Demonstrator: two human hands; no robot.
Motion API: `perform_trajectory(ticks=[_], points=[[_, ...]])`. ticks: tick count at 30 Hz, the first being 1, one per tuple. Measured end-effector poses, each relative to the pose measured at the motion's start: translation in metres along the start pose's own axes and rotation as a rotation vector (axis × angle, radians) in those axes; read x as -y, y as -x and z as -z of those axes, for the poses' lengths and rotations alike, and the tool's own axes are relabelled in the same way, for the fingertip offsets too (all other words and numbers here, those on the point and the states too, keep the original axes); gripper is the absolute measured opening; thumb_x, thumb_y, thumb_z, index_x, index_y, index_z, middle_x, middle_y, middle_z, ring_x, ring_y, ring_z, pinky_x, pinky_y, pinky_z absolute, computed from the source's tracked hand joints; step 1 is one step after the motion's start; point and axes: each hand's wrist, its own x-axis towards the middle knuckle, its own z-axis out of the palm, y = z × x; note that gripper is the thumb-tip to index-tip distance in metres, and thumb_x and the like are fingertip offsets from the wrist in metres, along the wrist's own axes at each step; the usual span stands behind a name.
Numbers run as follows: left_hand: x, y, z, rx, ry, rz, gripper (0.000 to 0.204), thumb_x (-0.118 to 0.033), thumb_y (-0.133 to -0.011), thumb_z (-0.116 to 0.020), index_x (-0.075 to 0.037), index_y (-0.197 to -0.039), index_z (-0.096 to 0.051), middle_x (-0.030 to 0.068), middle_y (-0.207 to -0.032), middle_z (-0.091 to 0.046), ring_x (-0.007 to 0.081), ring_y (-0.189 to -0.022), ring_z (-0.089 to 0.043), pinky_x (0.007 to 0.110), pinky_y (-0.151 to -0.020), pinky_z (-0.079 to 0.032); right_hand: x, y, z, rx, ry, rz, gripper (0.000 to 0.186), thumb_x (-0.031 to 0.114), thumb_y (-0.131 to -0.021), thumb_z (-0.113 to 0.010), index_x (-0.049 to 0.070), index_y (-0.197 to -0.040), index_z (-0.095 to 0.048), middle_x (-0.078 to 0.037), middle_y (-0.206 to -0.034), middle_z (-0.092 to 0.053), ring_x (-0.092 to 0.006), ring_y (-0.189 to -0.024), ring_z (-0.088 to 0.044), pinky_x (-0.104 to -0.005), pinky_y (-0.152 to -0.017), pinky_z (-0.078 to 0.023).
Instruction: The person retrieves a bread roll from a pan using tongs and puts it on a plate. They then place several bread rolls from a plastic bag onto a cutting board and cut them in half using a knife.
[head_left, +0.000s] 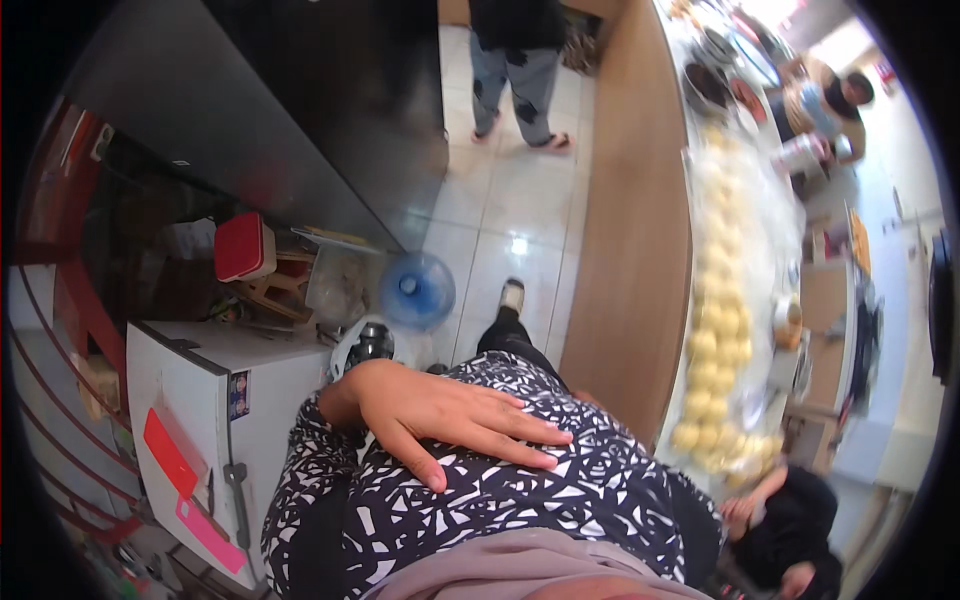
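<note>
My left hand [445,412] lies flat across the front of my black-and-white patterned top [500,510], fingers stretched out and thumb apart. It holds nothing. Of my right hand [587,399], just a sliver of skin shows beyond the top on the right, and its fingers are hidden. To my right runs a long counter, where pale yellow dough balls [715,330] sit in rows on clear plastic sheeting [765,260]. Neither hand visibly touches them. One foot [512,296] is stretched forward on the tiled floor.
The counter's wooden side panel [625,220] borders the walkway on the right. A blue water jug [418,290], a red-lidded box [244,247] and a white cabinet [190,400] stand left. Ahead is a person in grey trousers [520,85]; others are beyond the counter [820,110] and lower right.
</note>
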Motion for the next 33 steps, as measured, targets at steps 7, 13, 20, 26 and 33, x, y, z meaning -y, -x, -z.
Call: perform_trajectory(ticks=[7, 13, 20, 26, 33], points=[[0.012, -0.007, 0.107, -0.269, -0.067, -0.018, 0.060, -0.036, -0.083, -0.055, 0.007, -0.124, -0.042, 0.0250, -0.132, -0.035, 0.0371, -0.121, -0.037, 0.041, -0.099, -0.029, 0.226, -0.011, 0.096, 0.082, 0.307, 0.205, 0.044, 0.037, -0.086, -0.044, 0.011, -0.121, -0.046, -0.011, -0.088, -0.062, -0.0206, -0.071, -0.059, -0.0312, -0.055, -0.045], [-0.007, 0.041, 0.103, -0.717, -0.171, 0.080, 0.050, -0.029, -0.079, -0.064, 0.003, -0.115, -0.053, 0.0266, -0.125, -0.043, 0.0384, -0.121, -0.038, 0.045, -0.100, -0.026, 0.480, -0.009, 0.120, 0.010, 0.276, 0.401, 0.045, 0.034, -0.084, -0.048, 0.010, -0.122, -0.044, -0.015, -0.098, -0.060, -0.0255, -0.072, -0.060, -0.0372, -0.059, -0.045], [-0.022, 0.060, 0.098, -1.014, -0.436, 0.030, 0.045, -0.026, -0.071, -0.073, -0.003, -0.108, -0.059, 0.0224, -0.122, -0.047, 0.0360, -0.117, -0.042, 0.049, -0.099, -0.028, 0.622, 0.007, 0.013, 0.049, 0.120, 0.606, 0.046, 0.032, -0.087, -0.042, 0.011, -0.127, -0.038, -0.018, -0.111, -0.055, -0.0294, -0.091, -0.058, -0.0429, -0.078, -0.043], [-0.013, 0.052, 0.103, -1.186, -0.662, 0.015, 0.032, -0.026, -0.070, -0.073, -0.009, -0.096, -0.065, 0.0197, -0.114, -0.052, 0.0342, -0.108, -0.048, 0.049, -0.097, -0.029, 0.661, -0.003, -0.070, 0.375, 0.188, 0.539, 0.042, 0.032, -0.086, -0.043, 0.013, -0.123, -0.040, -0.015, -0.107, -0.056, -0.0293, -0.096, -0.056, -0.0417, -0.079, -0.044], [-0.003, 0.034, 0.110, -1.305, -0.960, -0.042, 0.025, -0.021, -0.069, -0.072, -0.012, -0.092, -0.067, 0.0152, -0.107, -0.055, 0.0346, -0.106, -0.049, 0.048, -0.095, -0.029, 0.794, 0.019, -0.096, 0.265, -0.319, 0.534, 0.036, 0.032, -0.082, -0.045, 0.009, -0.109, -0.048, -0.007, -0.105, -0.057, -0.0206, -0.096, -0.055, -0.0355, -0.072, -0.045]])
